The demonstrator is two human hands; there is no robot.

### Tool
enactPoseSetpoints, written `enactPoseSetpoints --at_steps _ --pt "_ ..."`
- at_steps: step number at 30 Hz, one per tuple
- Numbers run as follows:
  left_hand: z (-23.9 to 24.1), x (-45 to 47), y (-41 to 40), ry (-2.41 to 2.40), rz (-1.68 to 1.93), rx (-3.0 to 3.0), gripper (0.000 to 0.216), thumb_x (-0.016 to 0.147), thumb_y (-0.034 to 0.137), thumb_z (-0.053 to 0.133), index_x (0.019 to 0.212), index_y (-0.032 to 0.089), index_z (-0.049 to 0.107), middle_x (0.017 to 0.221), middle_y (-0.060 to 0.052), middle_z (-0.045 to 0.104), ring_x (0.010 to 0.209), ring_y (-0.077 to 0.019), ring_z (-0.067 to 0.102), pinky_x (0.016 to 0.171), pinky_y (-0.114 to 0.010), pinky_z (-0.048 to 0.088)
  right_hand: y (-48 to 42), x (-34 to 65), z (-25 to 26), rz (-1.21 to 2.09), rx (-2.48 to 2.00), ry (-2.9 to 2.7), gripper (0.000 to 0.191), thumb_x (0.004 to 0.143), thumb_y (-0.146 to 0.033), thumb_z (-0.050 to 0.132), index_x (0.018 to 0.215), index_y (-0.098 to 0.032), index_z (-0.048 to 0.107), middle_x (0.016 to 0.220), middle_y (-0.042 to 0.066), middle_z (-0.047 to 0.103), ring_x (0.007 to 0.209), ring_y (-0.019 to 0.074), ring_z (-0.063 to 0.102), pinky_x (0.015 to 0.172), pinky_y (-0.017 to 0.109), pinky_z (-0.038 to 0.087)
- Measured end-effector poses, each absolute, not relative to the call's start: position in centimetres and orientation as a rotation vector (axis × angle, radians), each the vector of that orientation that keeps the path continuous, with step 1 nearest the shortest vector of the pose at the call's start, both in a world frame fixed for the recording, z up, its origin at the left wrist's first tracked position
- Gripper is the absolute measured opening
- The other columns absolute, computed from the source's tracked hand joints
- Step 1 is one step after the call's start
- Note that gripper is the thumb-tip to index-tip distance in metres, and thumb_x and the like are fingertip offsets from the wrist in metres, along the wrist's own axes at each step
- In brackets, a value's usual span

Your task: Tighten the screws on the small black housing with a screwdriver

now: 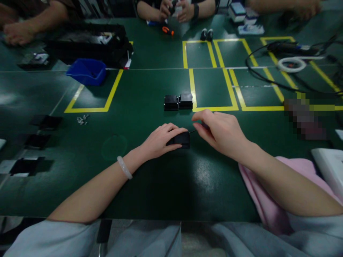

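Note:
My left hand (162, 140), with a pale bracelet at its wrist, is closed around a small black box (184, 140) on the green table. Its thumb and fingers press on the sides and top. My right hand (221, 130) is curled just right of the box, gripping a thin dark-shafted tool (192, 132). The shaft's tip meets the box's right end, at its upper corner. Most of this tool is hidden inside the hand, so its kind cannot be made out. Two similar black boxes (171, 102) sit side by side a little farther back.
Small metal parts (83, 119) lie left, near a blue bin (88, 71) and several flat black pieces (37, 141). A pink cloth (268, 192) is under my right forearm. Black cables (254, 71) lie at the right. Co-workers' hands (175, 10) are across the table.

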State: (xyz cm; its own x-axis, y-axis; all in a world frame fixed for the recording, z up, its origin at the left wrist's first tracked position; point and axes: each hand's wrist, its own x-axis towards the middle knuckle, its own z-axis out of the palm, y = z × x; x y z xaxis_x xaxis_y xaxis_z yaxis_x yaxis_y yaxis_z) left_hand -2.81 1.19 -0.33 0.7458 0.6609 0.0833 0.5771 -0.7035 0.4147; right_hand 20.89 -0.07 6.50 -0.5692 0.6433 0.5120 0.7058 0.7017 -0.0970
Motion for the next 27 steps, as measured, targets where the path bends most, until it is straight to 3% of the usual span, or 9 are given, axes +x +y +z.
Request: enactPoseSetpoints --at_steps 3,8,13,18,24,27 --pt "-0.33 -2.83 1.21 0.949 0.317 2.589 0.05 0.097 0.039 0.055 0.143 0.024 0.042 0.122 -0.01 0.054 0.109 -0.0247 0.051 0.093 -0.039 0.043 -0.1 20.85 6.48 -0.161 -1.05 -2.388 0.014 0.094 -0.021 0.048 0.101 -0.015 0.058 0.074 0.0 0.068 0.061 0.0137 0.063 0.06 0.025 0.038" --pt "-0.45 -2.86 1.23 0.955 0.318 2.591 0.053 0.097 0.039 0.057 0.145 0.025 0.039 0.123 -0.01 0.054 0.109 -0.025 0.051 0.093 -0.039 0.044 -0.11 20.91 6.44 -0.267 -0.996 -2.406 0.016 0.096 -0.026 0.048 0.088 -0.017 0.059 0.065 -0.002 0.065 0.057 0.0125 0.06 0.059 0.025 0.037" --pt "-0.36 -2.83 1.17 0.965 0.306 2.595 0.053 0.097 0.038 0.056 0.145 0.024 0.04 0.123 -0.01 0.054 0.108 -0.0251 0.051 0.092 -0.04 0.044 -0.04 20.94 6.43 -0.319 -0.94 -2.407 0.014 0.095 -0.022 0.049 0.087 -0.017 0.059 0.071 -0.001 0.068 0.06 0.0123 0.06 0.06 0.026 0.037" --pt "-0.35 -2.85 1.14 0.964 0.315 2.599 0.053 0.096 0.037 0.057 0.145 0.024 0.04 0.125 -0.011 0.054 0.109 -0.0251 0.051 0.092 -0.039 0.045 -0.05 21.08 6.65 -0.271 -0.956 -2.435 0.022 0.097 -0.03 0.047 0.084 -0.017 0.059 0.066 0.0 0.067 0.056 0.0137 0.059 0.059 0.027 0.038" --pt "-0.42 -2.83 1.16 0.963 0.317 2.607 0.053 0.096 0.038 0.057 0.145 0.023 0.04 0.124 -0.01 0.054 0.109 -0.0253 0.052 0.092 -0.039 0.045 -0.1 21.14 6.61 -0.236 -0.978 -2.399 0.013 0.092 -0.018 0.048 0.099 -0.015 0.059 0.074 0.0 0.069 0.062 0.0142 0.063 0.061 0.026 0.04" --pt "-0.42 -2.83 1.16 0.962 0.317 2.605 0.054 0.096 0.037 0.057 0.145 0.023 0.039 0.124 -0.01 0.054 0.109 -0.0252 0.052 0.093 -0.039 0.045 -0.03 21.16 6.6 -0.245 -0.988 -2.415 0.015 0.094 -0.025 0.048 0.095 -0.015 0.059 0.07 -0.001 0.067 0.06 0.0147 0.063 0.06 0.027 0.04"
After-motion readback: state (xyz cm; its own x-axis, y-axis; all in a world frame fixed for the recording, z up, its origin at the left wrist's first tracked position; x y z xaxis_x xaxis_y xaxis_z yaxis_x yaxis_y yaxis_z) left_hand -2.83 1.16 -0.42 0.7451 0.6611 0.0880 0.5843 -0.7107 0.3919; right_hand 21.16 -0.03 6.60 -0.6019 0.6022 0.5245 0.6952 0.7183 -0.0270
